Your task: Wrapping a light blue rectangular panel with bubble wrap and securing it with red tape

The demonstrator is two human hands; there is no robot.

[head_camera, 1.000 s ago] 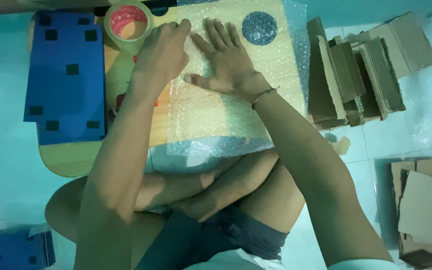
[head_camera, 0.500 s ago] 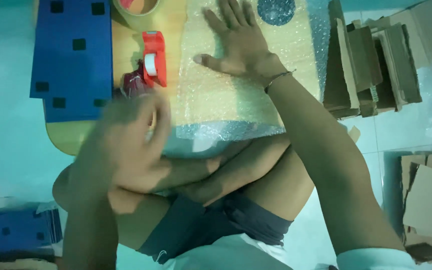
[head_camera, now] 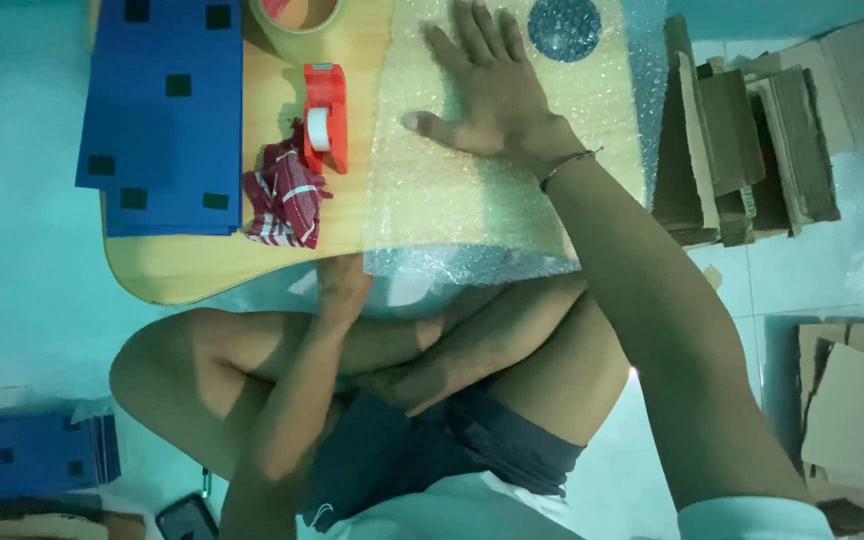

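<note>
From the head camera we look down on our right hand (head_camera: 487, 95), fingers spread wide and palm flat, pressing on a sheet of bubble wrap (head_camera: 472, 190) that covers the right part of the low wooden table (head_camera: 192, 265). The sheet reaches from under this hand to the near table edge, where it hangs over above our crossed legs. Beyond the fingertips a dark round disc (head_camera: 564, 27) lies under the wrap.

Our left hand (head_camera: 342, 290) is low at the near table edge, just by the sheet's near left corner; it is blurred, so we cannot tell whether it grips anything.

Left of the sheet lie a red tape dispenser (head_camera: 325, 115) and, touching it, a crumpled red checked cloth (head_camera: 280, 198). A tape roll (head_camera: 297, 14) sits at the far edge. Blue boards (head_camera: 167, 110) lie on the table's left part. Cardboard pieces (head_camera: 752, 140) are stacked on the floor to the right.
</note>
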